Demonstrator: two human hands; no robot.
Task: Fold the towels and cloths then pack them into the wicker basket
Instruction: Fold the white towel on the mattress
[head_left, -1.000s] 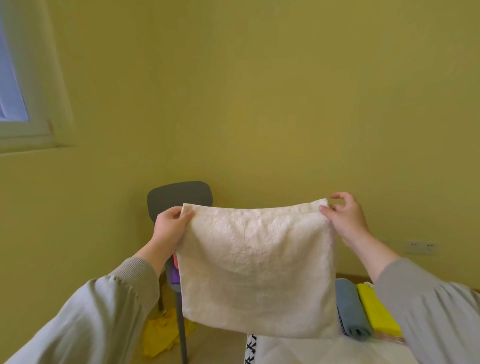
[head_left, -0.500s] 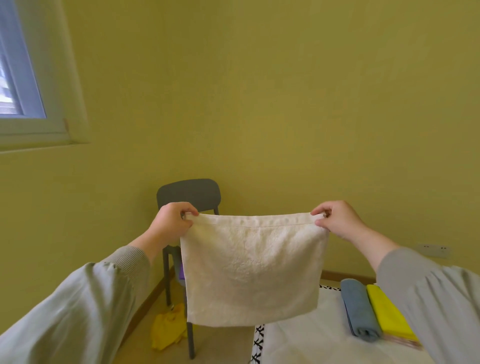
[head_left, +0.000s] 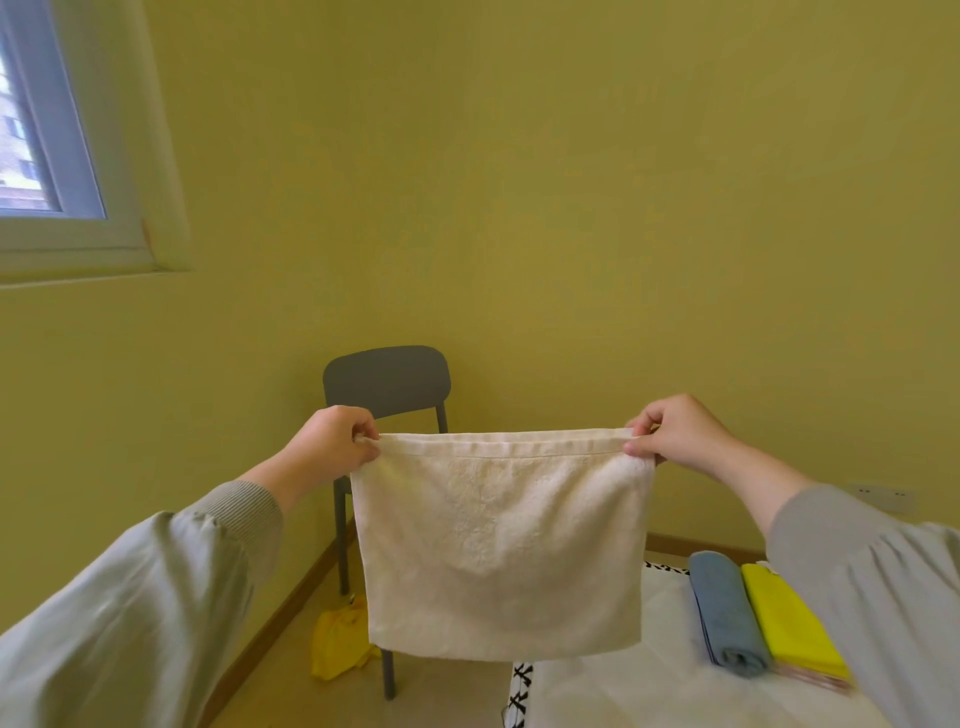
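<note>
Cream towel (head_left: 498, 545), judged soft and light, hangs limp below the fingers (head_left: 365, 430); left hand (head_left: 332, 441) and right hand (head_left: 675, 434) pinch its 2 top corners.

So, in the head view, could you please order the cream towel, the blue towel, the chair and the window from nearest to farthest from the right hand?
1. Cream towel: corner pinched by the right hand.
2. Blue towel: rolled on the table, below it.
3. Chair: behind, to the left.
4. Window: far upper left.
</note>
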